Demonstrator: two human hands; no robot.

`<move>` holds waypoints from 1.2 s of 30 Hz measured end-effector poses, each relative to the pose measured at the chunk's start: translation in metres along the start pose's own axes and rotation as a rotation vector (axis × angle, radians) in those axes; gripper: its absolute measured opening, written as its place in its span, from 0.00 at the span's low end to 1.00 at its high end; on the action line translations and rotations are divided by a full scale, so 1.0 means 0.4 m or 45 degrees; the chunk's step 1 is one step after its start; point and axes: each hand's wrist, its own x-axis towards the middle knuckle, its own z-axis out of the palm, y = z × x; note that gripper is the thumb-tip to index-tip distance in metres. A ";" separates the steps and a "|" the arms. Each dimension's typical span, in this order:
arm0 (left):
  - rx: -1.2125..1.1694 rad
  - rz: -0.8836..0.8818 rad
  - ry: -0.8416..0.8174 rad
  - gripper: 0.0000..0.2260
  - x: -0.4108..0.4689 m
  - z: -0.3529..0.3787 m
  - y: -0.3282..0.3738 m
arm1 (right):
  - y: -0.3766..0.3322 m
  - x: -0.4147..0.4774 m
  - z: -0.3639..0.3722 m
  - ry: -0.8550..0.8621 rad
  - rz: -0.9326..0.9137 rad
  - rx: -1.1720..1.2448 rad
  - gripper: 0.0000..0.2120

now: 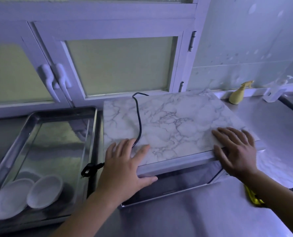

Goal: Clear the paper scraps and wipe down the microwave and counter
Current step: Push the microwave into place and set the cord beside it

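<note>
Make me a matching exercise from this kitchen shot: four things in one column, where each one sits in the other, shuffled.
Things:
1. black cord
2. two white dishes
3. yellow spray bottle
4. left hand

Places:
A. in the metal tray
B. by the wall, right of the microwave
C. on the microwave's front left corner
D. trailing across the microwave's marbled top

Pairs: 1-D, 2-A, 3-B, 4-C

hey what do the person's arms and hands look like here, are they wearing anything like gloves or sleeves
No gloves: both the left hand and the right hand are bare, and both forearms are uncovered as far as the picture shows, so no sleeves are in view. No rings or watch can be made out, though the right hand is somewhat blurred. A dark edge shows beside the right forearm near the picture's border; what it is cannot be told.
</note>
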 end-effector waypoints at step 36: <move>-0.189 -0.599 0.417 0.24 0.436 0.060 -0.328 | -0.034 0.435 0.339 -0.094 0.231 0.268 0.23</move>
